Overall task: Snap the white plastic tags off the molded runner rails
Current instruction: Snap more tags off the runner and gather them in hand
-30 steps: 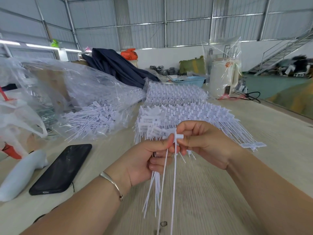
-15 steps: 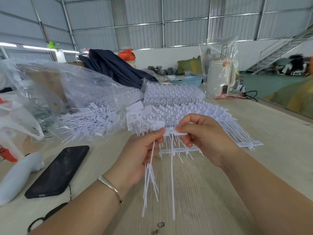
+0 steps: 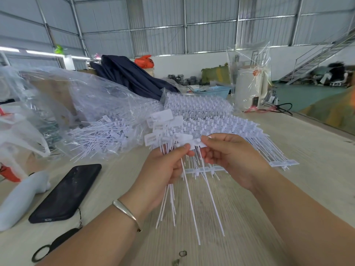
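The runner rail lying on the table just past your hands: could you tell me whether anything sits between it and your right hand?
Nothing visible blocks it. The right hand pinches a tag just above the runner rail; only thin tag stems hanging from the left hand cross in front of the rail's left part.

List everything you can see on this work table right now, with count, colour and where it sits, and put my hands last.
bundle of tags: one, white, held above the table's middle
runner rails: stack, white, behind the hands
plastic bag: one, clear, far left, loose tags inside
phone: one, black, near left
jacket: one, navy, back centre
basket: one, blue, back
table: one, pale wood
left hand: grips the bundle
right hand: pinches one tag
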A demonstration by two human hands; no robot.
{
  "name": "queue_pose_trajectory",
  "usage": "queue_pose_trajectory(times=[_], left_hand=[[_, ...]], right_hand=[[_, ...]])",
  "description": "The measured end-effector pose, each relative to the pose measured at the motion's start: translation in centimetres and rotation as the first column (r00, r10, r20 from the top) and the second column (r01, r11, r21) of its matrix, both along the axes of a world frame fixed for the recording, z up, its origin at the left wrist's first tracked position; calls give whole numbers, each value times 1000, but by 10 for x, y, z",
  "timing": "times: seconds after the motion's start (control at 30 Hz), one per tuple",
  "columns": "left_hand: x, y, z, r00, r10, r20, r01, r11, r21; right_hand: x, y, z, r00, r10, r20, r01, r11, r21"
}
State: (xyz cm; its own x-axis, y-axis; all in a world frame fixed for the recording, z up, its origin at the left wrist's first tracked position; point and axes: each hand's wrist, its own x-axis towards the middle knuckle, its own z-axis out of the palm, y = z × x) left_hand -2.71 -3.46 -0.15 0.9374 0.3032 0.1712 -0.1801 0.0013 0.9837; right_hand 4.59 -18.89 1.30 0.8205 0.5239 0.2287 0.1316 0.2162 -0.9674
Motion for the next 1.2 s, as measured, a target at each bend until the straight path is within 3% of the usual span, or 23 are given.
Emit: queue_pose_trajectory(times=[0.17, 0.77, 0.93, 1.13, 1.2], left_hand=[[0, 1, 2, 995, -101, -12, 100, 993, -70], [0, 5, 5, 947, -321, -32, 314, 940, -134], [-1, 10, 7, 909, -411, -76, 389, 899, -201], [-3, 18, 9, 779, -617, -110, 538, 749, -387], [-2, 16, 7, 781, -617, -94, 538, 742, -399]], right_hand=[[-2, 2, -1, 993, 120, -19, -120, 993, -5], [-1, -3, 1, 982, 60, 181, -41, 994, -106], [3, -9, 2, 973, 184, 141, -166, 978, -126], [7, -15, 0, 914, 404, -32, -405, 913, -56], [7, -13, -1, 908, 416, -48, -417, 909, -24]])
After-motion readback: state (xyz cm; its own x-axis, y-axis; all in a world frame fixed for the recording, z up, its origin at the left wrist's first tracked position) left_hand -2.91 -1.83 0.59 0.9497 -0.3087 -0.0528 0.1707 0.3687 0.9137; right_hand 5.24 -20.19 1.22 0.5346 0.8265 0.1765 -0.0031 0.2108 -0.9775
